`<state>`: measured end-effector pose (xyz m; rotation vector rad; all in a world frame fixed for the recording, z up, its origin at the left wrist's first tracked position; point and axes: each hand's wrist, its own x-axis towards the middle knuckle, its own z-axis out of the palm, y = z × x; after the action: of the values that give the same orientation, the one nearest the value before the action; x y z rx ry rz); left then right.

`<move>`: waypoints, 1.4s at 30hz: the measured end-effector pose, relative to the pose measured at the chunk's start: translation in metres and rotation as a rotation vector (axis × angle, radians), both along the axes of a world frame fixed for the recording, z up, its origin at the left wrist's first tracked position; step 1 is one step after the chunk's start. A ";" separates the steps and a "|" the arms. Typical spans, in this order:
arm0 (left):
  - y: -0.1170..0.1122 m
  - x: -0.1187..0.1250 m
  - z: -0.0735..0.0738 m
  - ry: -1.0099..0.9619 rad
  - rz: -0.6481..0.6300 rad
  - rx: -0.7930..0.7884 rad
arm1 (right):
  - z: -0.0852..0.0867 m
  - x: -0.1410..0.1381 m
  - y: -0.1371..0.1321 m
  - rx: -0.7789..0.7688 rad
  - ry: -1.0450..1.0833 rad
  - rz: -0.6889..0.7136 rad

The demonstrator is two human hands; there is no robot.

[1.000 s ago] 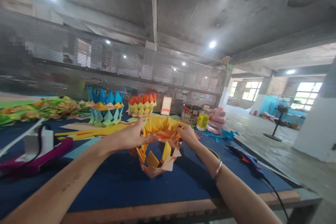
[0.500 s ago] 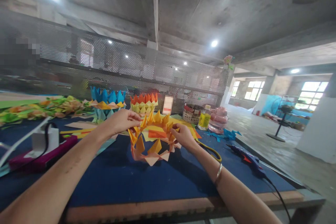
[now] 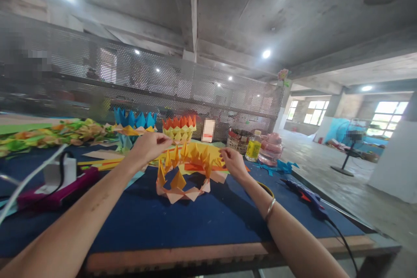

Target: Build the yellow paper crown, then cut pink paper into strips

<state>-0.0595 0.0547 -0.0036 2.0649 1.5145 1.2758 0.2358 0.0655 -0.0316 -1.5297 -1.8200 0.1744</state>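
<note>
An orange and yellow folded-paper crown (image 3: 184, 180) stands on the blue table top (image 3: 182, 221), points upward. My left hand (image 3: 150, 145) hovers just above and left of its rim with the fingers curled in and nothing visible in them. My right hand (image 3: 232, 163) is at the crown's right rim, fingers pinched together against the paper points. A bangle sits on my right wrist.
Behind stand a blue paper crown (image 3: 134, 127) and an orange-yellow one (image 3: 179, 128), with loose paper strips. A glue gun (image 3: 304, 195) and its cord lie at the right edge, a magenta box (image 3: 55, 189) at the left. A yellow bottle (image 3: 253, 145) and baskets stand before a mesh screen.
The crown went from being held tilted in both hands to standing on the table. My left hand lifted off it and rose; my right hand stayed at the right rim.
</note>
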 end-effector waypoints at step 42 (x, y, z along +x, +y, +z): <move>-0.050 0.060 -0.012 0.255 -0.131 0.997 | 0.009 -0.044 -0.066 0.132 0.621 0.635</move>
<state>0.0004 0.0047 -0.0161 2.9282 0.8218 2.0334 0.1917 -0.0002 -0.0229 -0.6478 -1.6840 0.7263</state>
